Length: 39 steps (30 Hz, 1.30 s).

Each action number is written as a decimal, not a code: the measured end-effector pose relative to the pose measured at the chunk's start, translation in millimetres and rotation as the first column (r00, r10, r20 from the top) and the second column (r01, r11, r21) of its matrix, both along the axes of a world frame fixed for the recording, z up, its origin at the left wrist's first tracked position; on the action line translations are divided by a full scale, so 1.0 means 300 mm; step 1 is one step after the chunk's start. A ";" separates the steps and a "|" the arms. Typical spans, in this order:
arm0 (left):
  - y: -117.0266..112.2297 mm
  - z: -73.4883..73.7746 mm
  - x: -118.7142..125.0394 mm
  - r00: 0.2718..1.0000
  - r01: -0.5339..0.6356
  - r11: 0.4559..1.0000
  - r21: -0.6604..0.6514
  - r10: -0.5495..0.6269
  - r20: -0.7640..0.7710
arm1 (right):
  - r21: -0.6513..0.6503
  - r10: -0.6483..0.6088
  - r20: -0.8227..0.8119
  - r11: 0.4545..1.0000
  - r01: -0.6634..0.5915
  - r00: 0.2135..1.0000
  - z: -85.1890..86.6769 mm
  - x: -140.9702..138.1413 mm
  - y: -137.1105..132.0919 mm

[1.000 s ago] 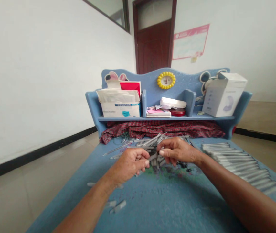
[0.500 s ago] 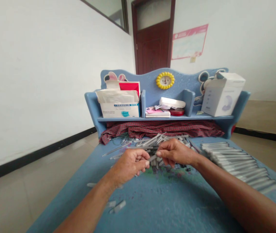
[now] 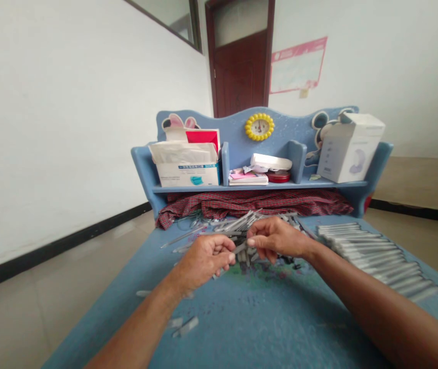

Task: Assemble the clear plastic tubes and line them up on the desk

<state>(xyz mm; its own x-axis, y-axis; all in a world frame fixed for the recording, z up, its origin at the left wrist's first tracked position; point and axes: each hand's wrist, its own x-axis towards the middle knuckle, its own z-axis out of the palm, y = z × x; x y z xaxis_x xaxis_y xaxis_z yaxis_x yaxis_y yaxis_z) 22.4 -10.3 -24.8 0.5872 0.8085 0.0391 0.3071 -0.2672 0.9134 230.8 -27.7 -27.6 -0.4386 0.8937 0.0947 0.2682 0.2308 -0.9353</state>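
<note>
Between my two hands is a short grey pen part point(image 3: 240, 248), perhaps a cap, pinched at both ends. My left hand point(image 3: 209, 256) has thumb and fingers closed on its left end. On the right end, the thumb and forefinger of my right hand point(image 3: 275, 240) close. Just behind and below lies a loose heap of slim grey pen parts point(image 3: 244, 223), partly covered by the hands. Over to the right, many grey-white pens point(image 3: 373, 256) lie side by side in a row. Near my left forearm rest several clear, cap-like pieces point(image 3: 185, 326) on the table.
The blue table point(image 3: 265, 328) backs onto a blue shelf point(image 3: 259, 188). On the shelf are a mask box point(image 3: 188, 174), papers point(image 3: 247, 179), a round red tin point(image 3: 279, 177) and a white box point(image 3: 352, 151). Checked red cloth point(image 3: 257, 204) lies bunched beneath the shelf.
The whole view has shifted slightly. Both hands keep nearly the same pose on the grey pen part, with no clear change in the heap or the row.
</note>
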 end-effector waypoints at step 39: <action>-0.014 0.011 0.032 0.979 -0.132 0.813 0.567 0.195 -0.052 | -0.011 -0.103 -0.038 0.995 0.103 0.994 0.008 -0.011 0.010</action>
<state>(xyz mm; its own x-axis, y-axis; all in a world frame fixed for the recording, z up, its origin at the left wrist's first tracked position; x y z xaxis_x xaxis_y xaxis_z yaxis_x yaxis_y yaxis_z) 31.8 -14.6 -21.4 0.4745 0.7503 0.4603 0.4753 -0.6585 0.5835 227.4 -24.7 -25.3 -0.3401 0.9349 0.1013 0.2534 0.1949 -0.9475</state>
